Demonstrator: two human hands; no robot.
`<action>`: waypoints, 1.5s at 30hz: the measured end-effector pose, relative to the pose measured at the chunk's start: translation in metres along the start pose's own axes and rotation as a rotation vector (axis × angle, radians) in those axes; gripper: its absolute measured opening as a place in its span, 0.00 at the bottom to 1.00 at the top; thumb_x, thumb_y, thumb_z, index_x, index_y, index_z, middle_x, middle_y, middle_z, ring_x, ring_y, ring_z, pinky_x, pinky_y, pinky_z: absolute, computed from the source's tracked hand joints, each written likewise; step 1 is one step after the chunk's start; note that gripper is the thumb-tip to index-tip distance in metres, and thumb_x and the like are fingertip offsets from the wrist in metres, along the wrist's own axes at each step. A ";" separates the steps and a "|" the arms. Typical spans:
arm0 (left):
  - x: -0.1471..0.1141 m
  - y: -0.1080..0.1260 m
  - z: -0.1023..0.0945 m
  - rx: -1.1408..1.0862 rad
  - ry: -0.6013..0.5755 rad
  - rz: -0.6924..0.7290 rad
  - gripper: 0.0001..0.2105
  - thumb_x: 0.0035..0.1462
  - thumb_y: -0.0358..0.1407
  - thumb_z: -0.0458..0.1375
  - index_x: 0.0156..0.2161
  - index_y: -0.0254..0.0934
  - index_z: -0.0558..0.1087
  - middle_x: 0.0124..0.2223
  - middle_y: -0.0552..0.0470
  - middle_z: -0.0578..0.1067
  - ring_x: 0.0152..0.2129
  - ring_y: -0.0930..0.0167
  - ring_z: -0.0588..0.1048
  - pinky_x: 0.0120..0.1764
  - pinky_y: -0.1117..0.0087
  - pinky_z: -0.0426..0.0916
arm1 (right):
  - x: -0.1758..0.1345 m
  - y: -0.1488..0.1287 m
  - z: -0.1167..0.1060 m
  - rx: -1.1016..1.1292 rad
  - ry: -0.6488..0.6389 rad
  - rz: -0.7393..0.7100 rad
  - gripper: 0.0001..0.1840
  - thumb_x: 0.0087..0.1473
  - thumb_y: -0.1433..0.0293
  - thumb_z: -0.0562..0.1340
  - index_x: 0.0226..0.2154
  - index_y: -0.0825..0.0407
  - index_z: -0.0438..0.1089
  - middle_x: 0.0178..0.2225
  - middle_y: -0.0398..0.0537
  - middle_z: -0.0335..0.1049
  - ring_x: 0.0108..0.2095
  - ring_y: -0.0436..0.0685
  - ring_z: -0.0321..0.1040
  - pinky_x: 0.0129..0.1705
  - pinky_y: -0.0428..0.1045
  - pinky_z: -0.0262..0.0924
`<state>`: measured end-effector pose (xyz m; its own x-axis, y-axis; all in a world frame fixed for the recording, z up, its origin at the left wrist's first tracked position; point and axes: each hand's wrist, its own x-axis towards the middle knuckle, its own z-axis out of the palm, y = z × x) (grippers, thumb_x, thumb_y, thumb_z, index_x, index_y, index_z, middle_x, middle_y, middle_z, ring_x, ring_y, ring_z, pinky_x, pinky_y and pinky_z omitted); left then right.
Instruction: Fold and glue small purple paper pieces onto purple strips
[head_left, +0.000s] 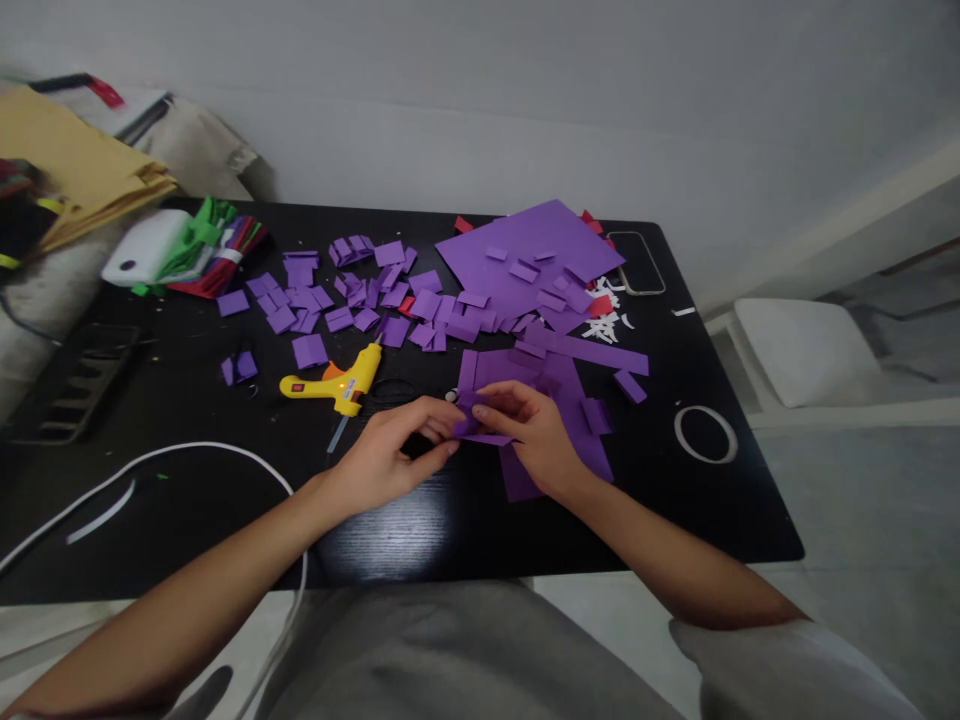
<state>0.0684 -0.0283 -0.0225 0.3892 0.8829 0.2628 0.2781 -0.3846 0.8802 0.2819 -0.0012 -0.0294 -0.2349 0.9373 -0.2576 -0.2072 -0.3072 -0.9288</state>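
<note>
Between my two hands is a small piece of purple paper (469, 412), partly covered by the fingers. My left hand (401, 445) pinches its left end with thumb and fingertips. From the right, my right hand (536, 430) grips the same piece, thumb laid across it. Purple sheets (559, 385) lie on the table under and beside my right hand. A yellow hot glue gun (341, 382) rests left of my left hand, with a clear glue stick (337, 434) below it. Many small folded purple paper pieces (304, 300) are scattered beyond my hands.
A large purple sheet (525, 245) lies at the back, near white paper scraps (606, 320). A tape ring (706, 434) and a phone-shaped frame (636, 262) are at the right. A white cable (202, 446) crosses the left side. Bundled coloured strips (206, 250) sit back left.
</note>
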 end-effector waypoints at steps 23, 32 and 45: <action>0.004 0.006 -0.008 0.095 0.063 0.076 0.08 0.64 0.25 0.58 0.43 0.37 0.78 0.39 0.49 0.78 0.34 0.72 0.77 0.37 0.72 0.74 | -0.006 -0.001 0.001 -0.133 -0.024 -0.147 0.20 0.51 0.61 0.76 0.46 0.44 0.79 0.37 0.44 0.80 0.40 0.58 0.79 0.47 0.55 0.75; 0.001 0.006 -0.008 0.172 0.016 0.158 0.09 0.63 0.23 0.60 0.46 0.36 0.76 0.41 0.50 0.76 0.32 0.74 0.75 0.37 0.72 0.74 | -0.004 0.003 -0.001 -0.178 -0.046 -0.204 0.21 0.51 0.65 0.76 0.48 0.45 0.80 0.34 0.42 0.79 0.37 0.54 0.76 0.44 0.51 0.73; 0.003 0.004 -0.011 0.222 0.168 0.133 0.11 0.64 0.29 0.64 0.50 0.38 0.76 0.45 0.49 0.79 0.37 0.72 0.77 0.41 0.71 0.74 | -0.002 0.002 -0.002 -0.210 -0.059 -0.249 0.07 0.52 0.64 0.76 0.32 0.48 0.81 0.37 0.46 0.78 0.41 0.56 0.76 0.47 0.52 0.72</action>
<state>0.0604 -0.0242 -0.0141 0.2895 0.8458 0.4482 0.4267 -0.5332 0.7306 0.2838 -0.0037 -0.0310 -0.2573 0.9663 -0.0054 -0.0664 -0.0232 -0.9975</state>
